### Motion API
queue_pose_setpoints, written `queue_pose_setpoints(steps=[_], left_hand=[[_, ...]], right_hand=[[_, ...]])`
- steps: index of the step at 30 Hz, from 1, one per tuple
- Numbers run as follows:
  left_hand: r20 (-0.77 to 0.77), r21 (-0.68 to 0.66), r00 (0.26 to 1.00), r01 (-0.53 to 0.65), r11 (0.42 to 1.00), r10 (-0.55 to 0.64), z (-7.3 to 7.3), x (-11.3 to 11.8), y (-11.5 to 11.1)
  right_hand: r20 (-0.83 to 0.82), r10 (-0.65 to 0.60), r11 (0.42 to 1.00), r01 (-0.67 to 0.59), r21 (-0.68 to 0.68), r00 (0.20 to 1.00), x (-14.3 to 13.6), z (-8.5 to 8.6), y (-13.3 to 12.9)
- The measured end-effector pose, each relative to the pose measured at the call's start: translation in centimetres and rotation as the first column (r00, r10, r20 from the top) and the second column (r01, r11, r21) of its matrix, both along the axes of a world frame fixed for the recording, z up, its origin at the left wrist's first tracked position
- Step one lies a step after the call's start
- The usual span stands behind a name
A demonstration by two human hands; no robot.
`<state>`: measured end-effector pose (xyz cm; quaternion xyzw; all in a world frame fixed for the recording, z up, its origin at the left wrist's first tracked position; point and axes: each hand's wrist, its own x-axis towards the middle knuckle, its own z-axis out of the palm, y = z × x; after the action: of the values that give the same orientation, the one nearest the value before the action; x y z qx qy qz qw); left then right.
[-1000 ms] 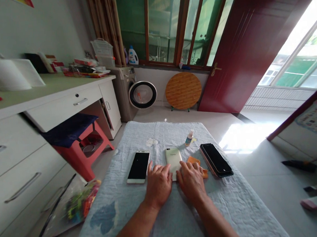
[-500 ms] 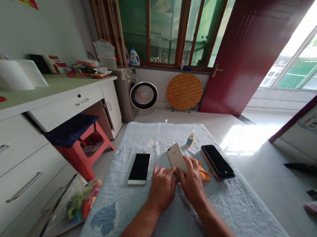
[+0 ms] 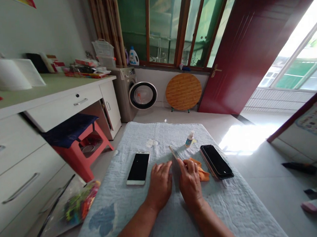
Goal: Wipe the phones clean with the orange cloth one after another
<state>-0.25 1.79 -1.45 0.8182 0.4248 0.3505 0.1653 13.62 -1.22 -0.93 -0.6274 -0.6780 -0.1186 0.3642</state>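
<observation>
A gold phone (image 3: 172, 152) is tipped up so that I see mostly its narrow edge. My right hand (image 3: 190, 182) grips it along the right side. My left hand (image 3: 160, 182) is just left of the phone, fingers stretched forward and slightly bent, holding nothing that I can see. Left of that hand lies a white phone (image 3: 139, 168) with its dark screen up. An orange cloth (image 3: 203, 173) lies crumpled by my right hand, partly behind it. Farther right, a black phone (image 3: 217, 161) rests on a pinkish item. A small spray bottle (image 3: 189, 139) stands upright beyond the cloth.
A pale blue quilted cloth (image 3: 121, 213) covers the table. On the left are a red stool (image 3: 88, 153) and a white desk (image 3: 54, 103). Behind the table stand a washing machine (image 3: 124, 95) with its door open and a round wooden board (image 3: 183, 92).
The gold phone has turned from back side up to edge-on, in my right hand. My left hand has come slightly away from it to the left.
</observation>
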Motion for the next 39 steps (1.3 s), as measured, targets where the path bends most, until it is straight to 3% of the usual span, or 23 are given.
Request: queue_pose_setpoints(steps=[6,13,15,20,25,29,34,39], left_hand=[[0.065,-0.025,0.996,-0.059,0.998,0.060,-0.9,-0.2,0.7],[0.022,-0.037,0.991,-0.128,0.991,0.129,-1.1,-0.1,0.9],[0.012,-0.018,0.988,-0.152,0.988,0.152,-1.0,-0.1,0.9],[0.022,0.019,0.977,-0.214,0.977,0.213,-1.1,-0.1,0.9],[0.013,0.020,0.979,-0.203,0.979,0.203,-1.0,0.0,0.8],[0.019,0.003,0.989,-0.149,0.989,0.149,-0.9,-0.2,0.9],[0.146,-0.028,0.987,-0.061,0.998,0.064,-0.2,-0.5,0.8],[0.240,-0.010,0.968,-0.075,0.997,0.075,0.3,-0.7,0.7]], right_hand=[[0.072,0.110,0.979,-0.096,-0.178,0.991,-1.5,0.6,-0.6],[-0.015,0.159,0.947,-0.157,-0.280,0.987,-1.7,1.2,-1.0],[-0.017,0.123,0.955,-0.123,-0.270,0.992,-1.2,1.2,-1.0],[0.062,-0.105,0.941,0.119,-0.318,0.993,-0.7,0.7,-0.8],[0.119,-0.158,0.901,0.192,-0.390,0.980,-1.4,0.2,-0.4],[0.073,-0.160,0.911,0.175,-0.373,0.985,-1.4,0.7,-0.2],[0.042,-0.171,0.948,0.176,-0.265,0.984,-0.5,1.5,-0.5],[0.021,-0.138,0.979,0.140,-0.146,0.990,1.6,2.8,-1.2]])
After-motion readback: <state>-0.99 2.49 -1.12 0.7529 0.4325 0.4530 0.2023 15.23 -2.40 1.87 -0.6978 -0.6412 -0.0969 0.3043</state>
